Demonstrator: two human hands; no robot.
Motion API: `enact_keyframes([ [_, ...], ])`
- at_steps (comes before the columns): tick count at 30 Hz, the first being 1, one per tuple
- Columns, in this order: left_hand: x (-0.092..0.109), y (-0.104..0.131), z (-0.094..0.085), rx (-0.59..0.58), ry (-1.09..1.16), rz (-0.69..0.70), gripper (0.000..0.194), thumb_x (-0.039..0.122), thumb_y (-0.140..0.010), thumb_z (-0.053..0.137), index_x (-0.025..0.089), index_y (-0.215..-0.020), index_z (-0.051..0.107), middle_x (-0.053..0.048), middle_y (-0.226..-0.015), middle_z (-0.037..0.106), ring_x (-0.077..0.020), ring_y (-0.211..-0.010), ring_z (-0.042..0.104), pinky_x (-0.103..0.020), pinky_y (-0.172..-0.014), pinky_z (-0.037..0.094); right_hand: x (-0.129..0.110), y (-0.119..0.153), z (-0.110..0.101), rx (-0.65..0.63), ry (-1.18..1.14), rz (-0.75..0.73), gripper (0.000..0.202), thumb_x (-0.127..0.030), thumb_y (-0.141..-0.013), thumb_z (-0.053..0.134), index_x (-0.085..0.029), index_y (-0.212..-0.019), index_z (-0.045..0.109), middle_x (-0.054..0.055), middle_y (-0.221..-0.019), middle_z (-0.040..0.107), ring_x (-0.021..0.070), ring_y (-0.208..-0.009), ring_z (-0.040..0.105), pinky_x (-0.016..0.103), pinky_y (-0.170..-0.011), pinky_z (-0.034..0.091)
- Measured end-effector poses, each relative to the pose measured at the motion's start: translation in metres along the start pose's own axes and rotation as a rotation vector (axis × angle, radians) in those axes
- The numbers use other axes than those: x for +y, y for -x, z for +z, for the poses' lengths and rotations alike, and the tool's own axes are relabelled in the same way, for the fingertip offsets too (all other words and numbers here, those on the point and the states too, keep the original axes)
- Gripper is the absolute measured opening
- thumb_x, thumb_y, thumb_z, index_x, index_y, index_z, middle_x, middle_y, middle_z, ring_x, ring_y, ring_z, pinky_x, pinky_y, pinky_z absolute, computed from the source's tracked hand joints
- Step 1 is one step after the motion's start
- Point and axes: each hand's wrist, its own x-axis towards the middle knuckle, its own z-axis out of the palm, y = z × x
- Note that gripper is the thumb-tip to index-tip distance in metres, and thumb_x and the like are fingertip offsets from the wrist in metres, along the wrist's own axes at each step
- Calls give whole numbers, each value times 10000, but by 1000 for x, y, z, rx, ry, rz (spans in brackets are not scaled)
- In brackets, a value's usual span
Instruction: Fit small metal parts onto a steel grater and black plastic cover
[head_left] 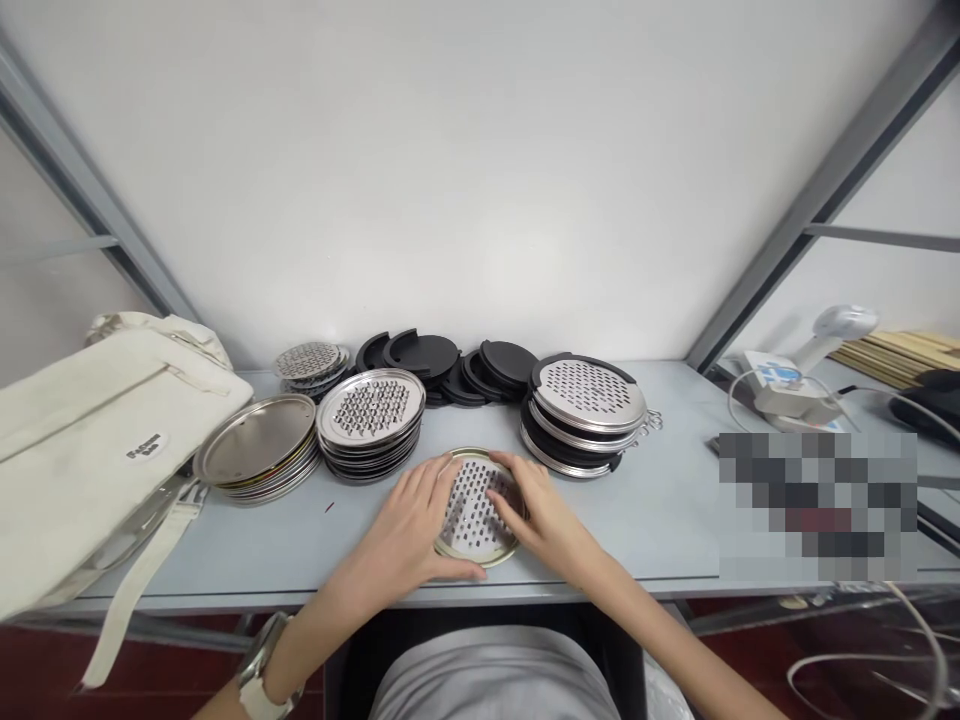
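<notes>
A round perforated metal disc (474, 515) with a greenish-gold rim rests near the table's front edge. My left hand (409, 525) curves round its left side, thumb along the lower rim. From the right, my right hand (544, 515) holds the rim, with its thumb over the holes. Behind stand a stack of grater discs (373, 410), a stack of plain metal discs (259, 440) and, to the right, a stack of graters with black parts (589, 395).
Black round parts (427, 358) and small perforated discs (307, 362) lie along the wall. A cream bag (112, 430) leans at the left. A white stand device (799, 390) with cables is at the right on the table (675, 520), beyond a metal post (772, 255).
</notes>
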Motion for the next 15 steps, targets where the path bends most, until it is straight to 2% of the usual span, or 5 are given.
enact_keyframes([
  [2,-5,-4,7,-29,-55,16,1138,733,-593,697,171,-1463,227,-187,-1454,360,-364,-1329,342,-512,-1073,318,2,-4,5,-13,4,-1,328,-240,-954,452,-226,-1279,413,101,-1204,573,250,-1122,521,448,-978,412],
  [4,-7,-4,15,-31,-77,12,1180,766,-579,675,162,-1476,202,-202,-1484,315,-376,-1355,308,-524,-1082,304,2,-7,9,-27,1,0,292,-226,-963,422,-221,-1255,425,97,-1188,580,242,-1095,524,441,-971,407],
  [10,-9,-2,25,-32,-46,-25,1072,642,-661,708,182,-1481,193,-174,-1490,323,-353,-1360,312,-518,-1088,292,0,-5,12,22,38,54,270,-214,-954,408,-213,-1222,444,105,-1130,585,260,-1034,514,448,-911,420],
  [15,-12,0,29,-34,-48,-33,1063,608,-676,705,172,-1484,169,-181,-1508,278,-361,-1374,272,-529,-1097,262,-2,-5,11,11,36,55,271,-222,-953,407,-219,-1220,454,98,-1117,586,259,-997,510,450,-901,420],
])
